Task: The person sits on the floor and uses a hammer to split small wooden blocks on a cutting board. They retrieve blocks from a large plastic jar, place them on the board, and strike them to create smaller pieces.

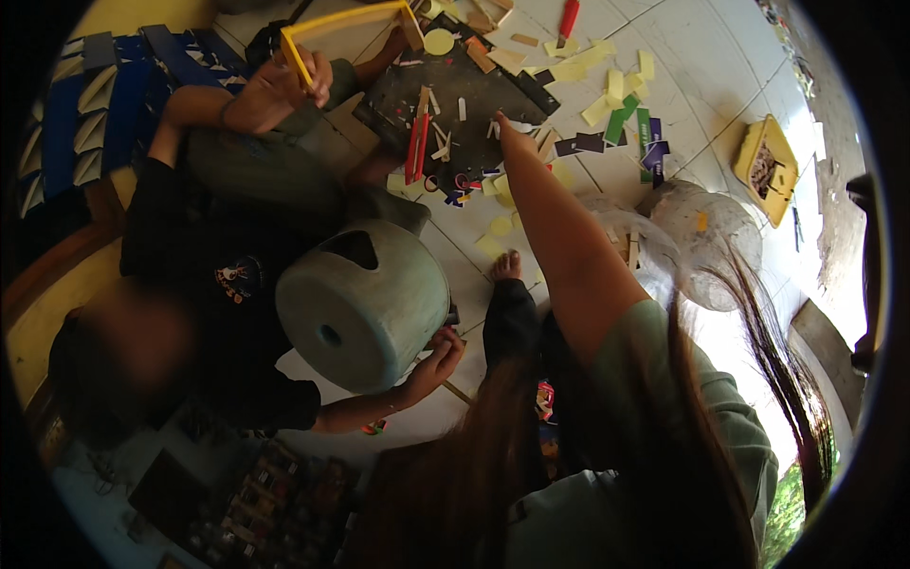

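Note:
My right hand (512,125) is at the right edge of a dark board (389,106) on the floor. Its fingers look closed around something pale that I cannot make out; they are small and partly hidden. Red-handled scissors (417,142), cut paper strips and small scraps lie on the board to the left of it. Black cards (580,144) lie just to its right. My left hand is not in view. Across from me, another person holds up a yellow frame (351,21) in one hand and has the other hand against an overturned grey-green plastic stool (365,303).
Pale yellow paper pieces (607,95) and green and purple strips (649,142) are strewn over the tiles. A red-handled tool (568,19) lies beyond. Clear plastic bags (701,237) and a yellow tray (770,171) with dark bits stand right. Blue-and-white woven material (95,104) is at left.

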The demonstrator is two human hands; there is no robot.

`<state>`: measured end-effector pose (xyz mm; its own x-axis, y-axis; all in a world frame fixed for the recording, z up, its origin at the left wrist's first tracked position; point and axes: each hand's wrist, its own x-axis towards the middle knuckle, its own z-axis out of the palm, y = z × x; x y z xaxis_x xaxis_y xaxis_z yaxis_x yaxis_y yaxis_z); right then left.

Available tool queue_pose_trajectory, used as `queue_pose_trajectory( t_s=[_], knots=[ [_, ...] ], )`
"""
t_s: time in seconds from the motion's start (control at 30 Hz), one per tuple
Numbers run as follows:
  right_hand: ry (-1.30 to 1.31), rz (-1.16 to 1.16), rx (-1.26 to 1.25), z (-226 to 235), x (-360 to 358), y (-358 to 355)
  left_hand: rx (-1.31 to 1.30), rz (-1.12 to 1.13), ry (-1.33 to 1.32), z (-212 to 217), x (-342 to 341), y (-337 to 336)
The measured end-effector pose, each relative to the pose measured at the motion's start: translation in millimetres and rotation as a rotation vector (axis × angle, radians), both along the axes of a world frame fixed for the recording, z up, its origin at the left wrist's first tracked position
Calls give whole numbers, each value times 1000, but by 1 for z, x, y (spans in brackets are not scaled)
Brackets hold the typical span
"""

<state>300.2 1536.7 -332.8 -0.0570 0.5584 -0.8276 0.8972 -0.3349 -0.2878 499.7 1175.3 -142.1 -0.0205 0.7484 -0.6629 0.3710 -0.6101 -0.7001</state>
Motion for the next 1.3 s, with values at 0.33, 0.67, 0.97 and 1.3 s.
queue_pose_trajectory(
  t_s=[0.33, 0.67, 0.97, 1.3],
  knots=[
    [570, 322, 559, 42, 71, -65, 162, 362, -43, -25, -99, 144],
    [295, 784, 524, 36, 29, -93, 112, 470, 386, -96, -145, 163],
    [423, 338, 632, 36, 174, -73, 476, 170, 941, -191, -176, 124],
    [50, 730, 206, -107, 200, -166, 377, -56, 653, -205, -244, 112]
  ],
)
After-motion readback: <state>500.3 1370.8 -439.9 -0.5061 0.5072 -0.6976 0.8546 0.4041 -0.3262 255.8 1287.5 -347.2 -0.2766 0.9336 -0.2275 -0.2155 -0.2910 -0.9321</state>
